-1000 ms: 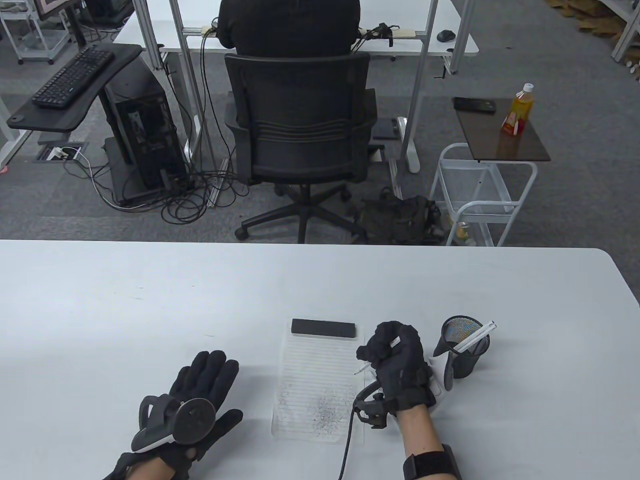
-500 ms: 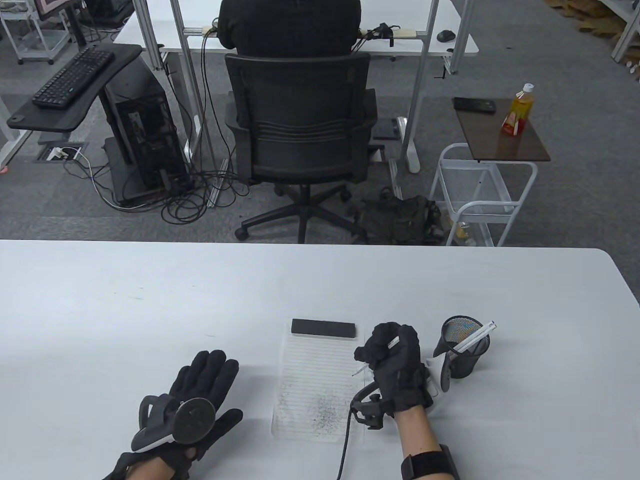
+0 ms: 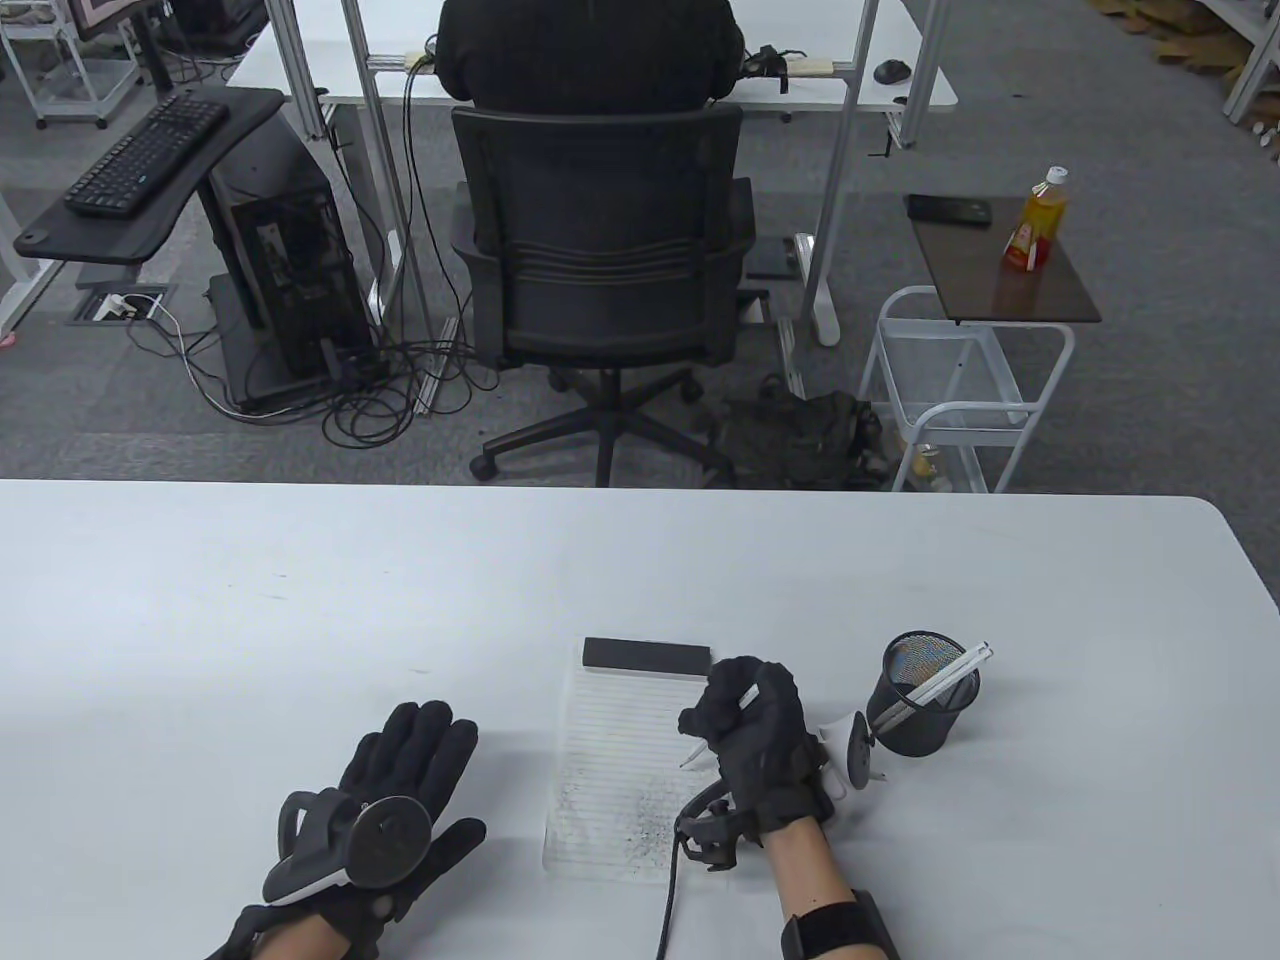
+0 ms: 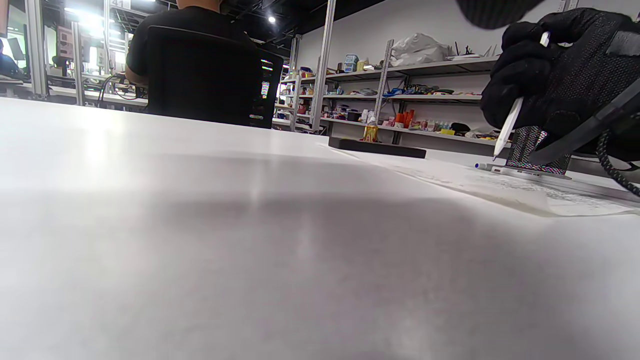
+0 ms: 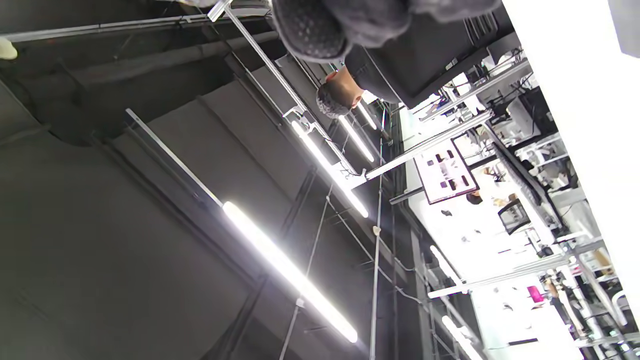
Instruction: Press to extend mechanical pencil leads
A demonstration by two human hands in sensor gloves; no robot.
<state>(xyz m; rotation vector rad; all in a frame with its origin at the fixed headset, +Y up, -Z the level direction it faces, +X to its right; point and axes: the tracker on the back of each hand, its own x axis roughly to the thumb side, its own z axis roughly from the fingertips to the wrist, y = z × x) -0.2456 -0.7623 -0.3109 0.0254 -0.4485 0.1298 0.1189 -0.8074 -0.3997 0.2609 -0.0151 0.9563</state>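
No readable text, label or brand anywhere; yellow plastic bottle [image 3: 1037,220] label too small, wall-hung white display board [image 5: 445,172] markings blurred, illegible.

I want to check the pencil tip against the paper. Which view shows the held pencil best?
The left wrist view: side-on, the pencil in the right hand shows its tip above the paper. The table view shows it small from above; the right wrist view misses it.

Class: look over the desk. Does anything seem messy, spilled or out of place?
Yes: the pad has a dense speckle of dark marks on its lower half, near the pencil tip held by the right hand. Nothing looks spilled or tipped.
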